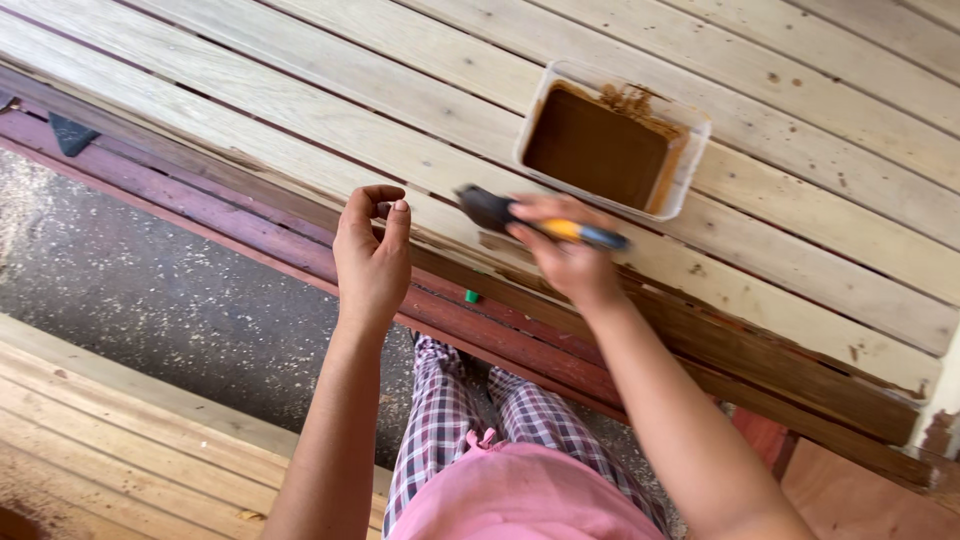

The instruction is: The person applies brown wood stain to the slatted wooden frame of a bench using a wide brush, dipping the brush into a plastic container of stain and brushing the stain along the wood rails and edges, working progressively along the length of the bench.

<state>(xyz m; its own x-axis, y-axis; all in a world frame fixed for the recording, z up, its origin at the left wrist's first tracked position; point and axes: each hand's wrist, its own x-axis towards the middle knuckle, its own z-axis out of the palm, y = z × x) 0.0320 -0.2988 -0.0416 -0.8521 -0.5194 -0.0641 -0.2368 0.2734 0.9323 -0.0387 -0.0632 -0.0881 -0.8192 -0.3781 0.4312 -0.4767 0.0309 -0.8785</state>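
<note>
paintbrush (520, 220) gripped in right hand (565, 255), left hand (370, 255) raised, curled

Brush (520, 220): short, with a dark head and a yellow and blue handle. It lies roughly level, head pointing left, handle running right, gripped in the right hand (565, 255) just below the tub. Tub (688, 165): a rectangular, clear plastic container, open at the top, holding thick brown stain; brown smears coat its inner walls and far rim. It sits flat on pale wooden slats. Left hand (370, 255): to the left of the tub, fingers curled loosely, holding nothing discernible.
</note>
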